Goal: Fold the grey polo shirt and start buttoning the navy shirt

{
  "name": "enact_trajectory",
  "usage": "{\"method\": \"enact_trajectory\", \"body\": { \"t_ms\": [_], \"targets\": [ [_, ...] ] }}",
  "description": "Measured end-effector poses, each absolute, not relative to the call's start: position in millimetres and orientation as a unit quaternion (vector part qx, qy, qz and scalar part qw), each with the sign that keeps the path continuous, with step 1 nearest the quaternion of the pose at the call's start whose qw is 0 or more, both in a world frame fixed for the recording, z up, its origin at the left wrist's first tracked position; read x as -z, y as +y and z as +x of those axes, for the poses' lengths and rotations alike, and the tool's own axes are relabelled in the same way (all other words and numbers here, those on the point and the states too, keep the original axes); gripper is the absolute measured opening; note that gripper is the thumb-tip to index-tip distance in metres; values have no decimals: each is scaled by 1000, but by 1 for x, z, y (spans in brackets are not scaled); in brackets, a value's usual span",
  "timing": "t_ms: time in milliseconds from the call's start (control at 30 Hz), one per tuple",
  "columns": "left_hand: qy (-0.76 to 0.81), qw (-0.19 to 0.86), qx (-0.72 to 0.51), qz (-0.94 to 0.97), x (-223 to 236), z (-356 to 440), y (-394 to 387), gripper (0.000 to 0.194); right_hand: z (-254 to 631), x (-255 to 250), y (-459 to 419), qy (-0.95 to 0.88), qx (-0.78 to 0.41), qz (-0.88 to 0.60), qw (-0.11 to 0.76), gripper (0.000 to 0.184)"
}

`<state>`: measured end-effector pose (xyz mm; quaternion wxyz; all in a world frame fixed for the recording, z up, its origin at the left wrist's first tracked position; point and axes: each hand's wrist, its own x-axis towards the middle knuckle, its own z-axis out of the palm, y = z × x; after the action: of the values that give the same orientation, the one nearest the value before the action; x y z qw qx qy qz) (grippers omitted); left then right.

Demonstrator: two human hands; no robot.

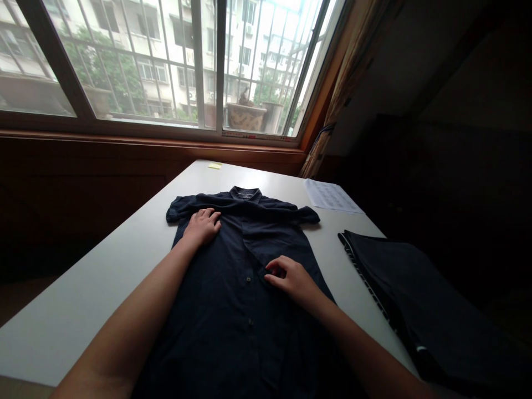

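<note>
A dark navy short-sleeved button shirt lies front side up, its collar pointing toward the window. A thick crosswise fold of cloth runs below the collar, between the two spread sleeves. My left hand rests on the upper left chest of the shirt, fingers extended and lying on the fabric. Right of the button line, my right hand has its thumb and fingertips pinched together on the shirt's front cloth. Two buttons show down the middle. The lower hem is out of view.
The white table carries the shirt. Folded dark trousers or similar dark cloth lie along the right edge. Printed paper sheets are at the back right, and a yellow sticky note is at the far edge. Beyond stand a barred window and a tied curtain.
</note>
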<state>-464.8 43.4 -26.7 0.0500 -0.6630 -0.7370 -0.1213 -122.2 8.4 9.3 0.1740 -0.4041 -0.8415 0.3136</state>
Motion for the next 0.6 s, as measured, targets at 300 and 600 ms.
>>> {"method": "enact_trajectory", "body": {
  "t_ms": [300, 600],
  "targets": [
    [-723, 95, 126, -672, 25, -459, 38, 44, -114, -5, 8, -831, -350, -387, 191, 17],
    [-628, 113, 132, -758, -12, -421, 5, 19, -114, -2, 7, -821, -368, -391, 193, 37]
  ]
}}
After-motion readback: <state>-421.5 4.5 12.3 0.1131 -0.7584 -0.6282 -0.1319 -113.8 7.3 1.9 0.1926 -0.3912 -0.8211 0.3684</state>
